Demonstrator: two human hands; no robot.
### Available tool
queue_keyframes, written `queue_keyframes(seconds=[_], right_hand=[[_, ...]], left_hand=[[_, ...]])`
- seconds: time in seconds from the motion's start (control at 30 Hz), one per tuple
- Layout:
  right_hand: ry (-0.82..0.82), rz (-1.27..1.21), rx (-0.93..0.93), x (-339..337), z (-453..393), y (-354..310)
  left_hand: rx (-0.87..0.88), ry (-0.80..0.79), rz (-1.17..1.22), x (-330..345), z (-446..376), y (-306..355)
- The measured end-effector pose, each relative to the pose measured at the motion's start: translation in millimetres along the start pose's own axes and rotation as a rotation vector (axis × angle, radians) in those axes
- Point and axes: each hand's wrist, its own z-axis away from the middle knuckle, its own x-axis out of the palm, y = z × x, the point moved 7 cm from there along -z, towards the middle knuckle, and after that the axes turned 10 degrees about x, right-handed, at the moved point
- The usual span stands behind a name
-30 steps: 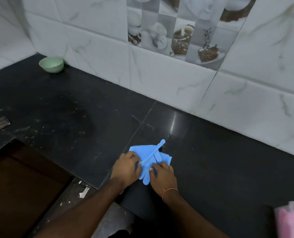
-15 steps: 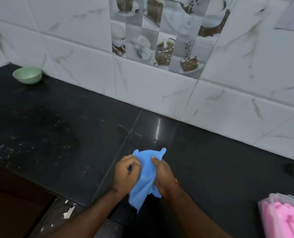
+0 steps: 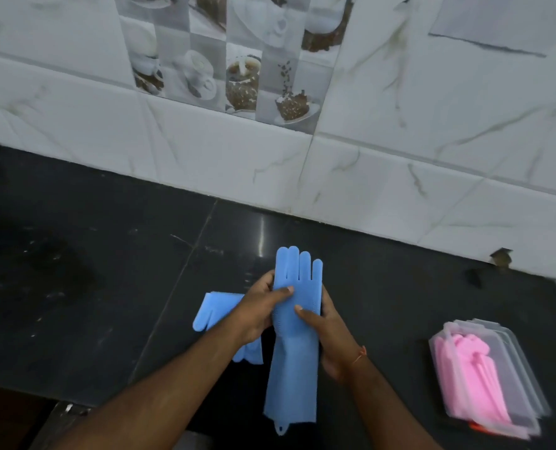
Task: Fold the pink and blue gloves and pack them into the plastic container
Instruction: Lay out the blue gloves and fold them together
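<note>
Both hands grip one blue glove [image 3: 294,345], held unfolded above the black tabletop [image 3: 91,287], cuff nearest, fingers pointing to the wall. Left hand [image 3: 258,308] w/ thumb across its palm, right hand [image 3: 327,332] clasping the other edge. Second blue glove [image 3: 213,311] lies under the left hand. At right, pink gloves [image 3: 471,381] sit in the plastic container [image 3: 516,375]. Beyond, tiled wall [image 3: 400,125].

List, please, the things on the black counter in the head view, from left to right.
Second blue glove lying flat → left hand → held blue glove → right hand → plastic container with pink gloves.
</note>
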Motion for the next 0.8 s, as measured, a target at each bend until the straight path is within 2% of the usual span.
queue_keyframes(seconds=[0.13, 0.2, 0.4, 0.57, 0.67, 0.8], right_hand=[[0.096, 0.105, 0.199, -57.5, 21.5, 35.1], [0.173, 0.135, 0.246, -86.7, 34.1, 49.9], [0.418, 0.026, 0.190, -164.9, 70.0, 64.2], [0.604, 0.103, 0.178, -216.0, 96.5, 56.3], [0.711, 0.251, 0.189, -241.5, 107.6, 47.2], [0.853, 0.679, 0.190, -260.5, 114.2, 28.5]], left_hand=[[0.033, 0.072, -0.145, 28.1, -15.4, -18.7], [0.035, 0.058, -0.205, 42.2, -21.1, -30.0], [-0.041, -0.125, -0.317, 100.4, -39.9, -85.7], [-0.026, -0.237, -0.482, 144.0, -56.7, -117.0], [-0.019, -0.240, -0.519, 166.7, -67.7, -128.7], [-0.061, -0.220, -0.548, 175.4, -76.7, -139.2]])
